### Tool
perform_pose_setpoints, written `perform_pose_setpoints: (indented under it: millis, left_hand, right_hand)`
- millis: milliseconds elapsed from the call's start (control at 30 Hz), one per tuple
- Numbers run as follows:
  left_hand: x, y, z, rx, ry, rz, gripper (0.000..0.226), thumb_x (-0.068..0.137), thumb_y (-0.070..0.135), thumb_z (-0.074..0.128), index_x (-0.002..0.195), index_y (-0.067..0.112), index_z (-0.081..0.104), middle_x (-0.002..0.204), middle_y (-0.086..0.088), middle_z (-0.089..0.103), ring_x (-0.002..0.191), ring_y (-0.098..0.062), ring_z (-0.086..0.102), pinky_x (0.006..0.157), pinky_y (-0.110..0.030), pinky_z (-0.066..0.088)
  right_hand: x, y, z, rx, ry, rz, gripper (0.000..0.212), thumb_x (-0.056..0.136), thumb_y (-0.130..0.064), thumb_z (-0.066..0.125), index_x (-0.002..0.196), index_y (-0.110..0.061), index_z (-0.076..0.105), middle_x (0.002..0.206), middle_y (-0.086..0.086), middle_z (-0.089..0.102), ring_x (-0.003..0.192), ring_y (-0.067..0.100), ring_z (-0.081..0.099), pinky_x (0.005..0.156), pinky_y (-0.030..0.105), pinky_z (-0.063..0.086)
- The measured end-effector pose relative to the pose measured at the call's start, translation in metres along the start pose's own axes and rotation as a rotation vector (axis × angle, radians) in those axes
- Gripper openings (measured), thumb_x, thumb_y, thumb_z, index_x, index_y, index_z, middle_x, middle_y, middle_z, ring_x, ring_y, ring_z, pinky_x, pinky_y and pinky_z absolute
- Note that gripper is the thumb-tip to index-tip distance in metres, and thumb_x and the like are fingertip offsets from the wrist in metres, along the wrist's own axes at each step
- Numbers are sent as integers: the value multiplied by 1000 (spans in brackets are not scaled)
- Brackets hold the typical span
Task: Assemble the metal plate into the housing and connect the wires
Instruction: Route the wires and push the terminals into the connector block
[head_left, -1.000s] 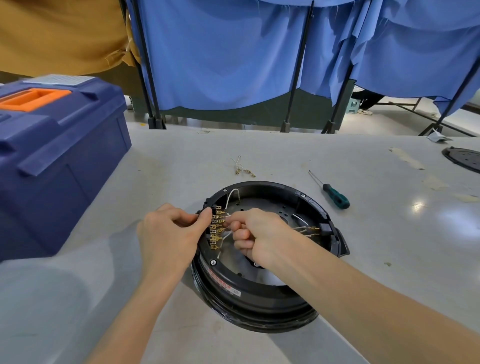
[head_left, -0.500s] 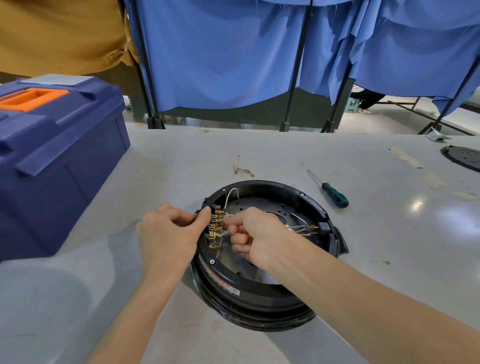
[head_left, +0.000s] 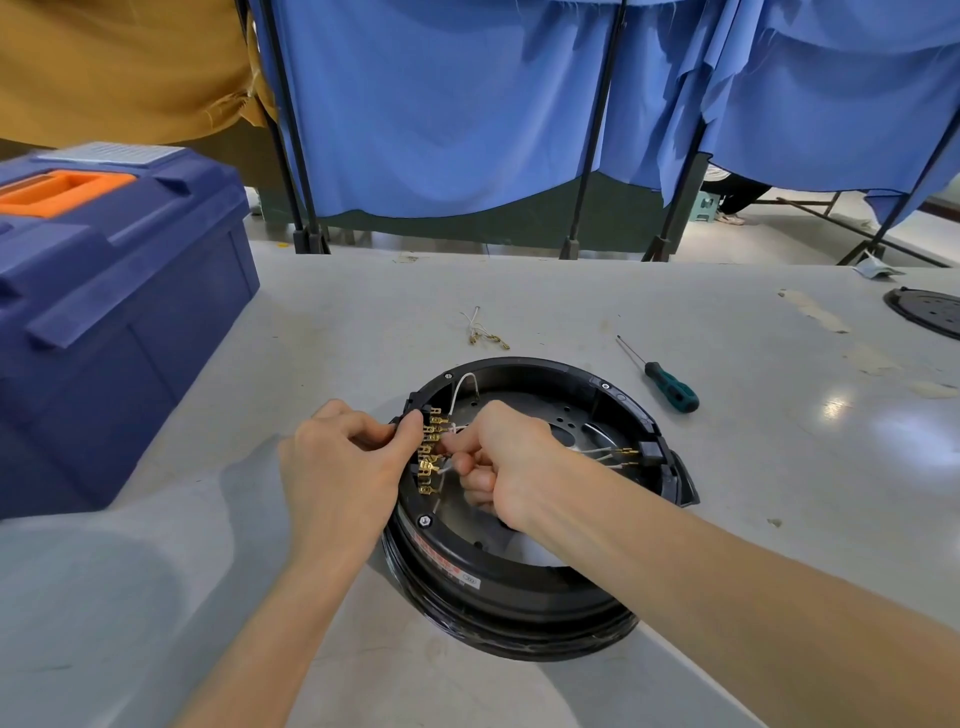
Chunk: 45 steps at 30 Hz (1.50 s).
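Pinching a wire (head_left: 451, 464) at the brass terminals (head_left: 430, 451), right hand (head_left: 511, 457); left hand (head_left: 345, 457) gripping housing (head_left: 519, 587) rim.

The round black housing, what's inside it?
Inside the housing lie a metal plate, brass terminals and white wires. The right hand covers the plate's middle.

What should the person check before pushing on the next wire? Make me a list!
1. Housing flat on table: ok.
2. Left hand steadying the terminal strip: ok.
3. Right hand pinching a wire: ok.
4. Wire lined up with its terminal: cannot tell, fingers hide it.
5. Plate seated inside housing: ok.
6. Wires on right connected: not ok, loose.
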<state>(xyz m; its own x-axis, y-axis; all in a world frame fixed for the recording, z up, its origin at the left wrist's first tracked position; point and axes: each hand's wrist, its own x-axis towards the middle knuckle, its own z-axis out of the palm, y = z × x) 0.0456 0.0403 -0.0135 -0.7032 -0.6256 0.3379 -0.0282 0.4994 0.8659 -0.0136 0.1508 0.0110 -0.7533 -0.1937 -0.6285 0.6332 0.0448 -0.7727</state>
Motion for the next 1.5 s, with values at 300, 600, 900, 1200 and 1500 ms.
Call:
perform_pose_setpoints:
  millis: [300, 600, 900, 1200, 1500]
  left_hand:
    - [1, 0, -3, -25, -15, 6, 25, 75, 31, 81, 58, 15, 72, 64, -2, 62, 61, -15, 56, 65, -28, 36]
    - [0, -1, 0, -34, -1, 0, 25, 76, 29, 80, 58, 14, 71, 64, -5, 61, 61, -15, 55, 62, -28, 37]
    - [0, -2, 2, -36, -16, 5, 27, 77, 28, 79, 57, 11, 71, 65, -5, 59, 54, -12, 47, 57, -28, 36]
    - [2, -3, 0, -108, -33, -33, 30, 75, 28, 82, 52, 16, 66, 67, -6, 62, 57, -25, 55, 63, -37, 45]
    - [4, -1, -3, -60, -26, -10, 31, 74, 33, 82, 50, 27, 63, 65, -4, 65, 66, -25, 62, 74, -45, 51]
  right_hand:
    - [-2, -8, -21, -60, -206, 47, 18, 91, -4, 60, 73, -7, 56, 48, 0, 41, 27, 7, 21, 27, 17, 18]
    - [1, -11, -11, -92, -127, 19, 28, 87, 5, 59, 62, -4, 49, 41, 3, 38, 25, 9, 20, 29, 17, 16]
    - [1, -4, 4, -37, -12, 1, 27, 85, 7, 59, 62, -4, 50, 48, 7, 40, 23, 10, 23, 31, 15, 19]
    - [1, -6, 0, -93, -35, -7, 29, 83, 7, 62, 60, -5, 49, 49, 7, 39, 26, 10, 21, 34, 18, 18]
    - [-6, -9, -11, -131, -169, -24, 22, 90, 0, 62, 70, -4, 52, 48, 4, 41, 24, 8, 22, 28, 18, 18]
